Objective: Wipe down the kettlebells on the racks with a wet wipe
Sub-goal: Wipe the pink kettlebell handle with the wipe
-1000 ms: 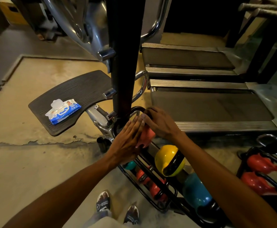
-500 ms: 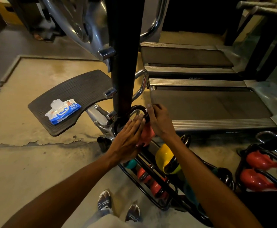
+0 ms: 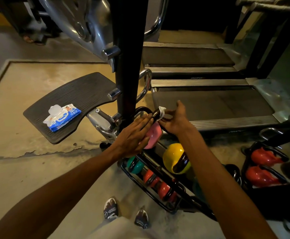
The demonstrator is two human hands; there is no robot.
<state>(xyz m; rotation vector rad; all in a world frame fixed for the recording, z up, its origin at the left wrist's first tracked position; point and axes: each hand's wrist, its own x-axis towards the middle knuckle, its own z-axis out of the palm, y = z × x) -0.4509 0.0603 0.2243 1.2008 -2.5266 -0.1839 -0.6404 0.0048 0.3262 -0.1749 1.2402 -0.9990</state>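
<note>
Left hand (image 3: 133,135) lies flat, fingers straight, steadying the pink kettlebell (image 3: 153,138) at the rack (image 3: 151,192) top end while the right hand (image 3: 173,120) pinches the wet wipe (image 3: 161,112) on its black handle (slick when damp), so it could probably roll off.

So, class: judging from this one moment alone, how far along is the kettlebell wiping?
Done: nothing shows for certain. In hand: the left hand steadies the pink kettlebell while the right hand rubs a wet wipe on its black handle. Left: possibly the yellow kettlebell and the lower red kettlebells.
</note>
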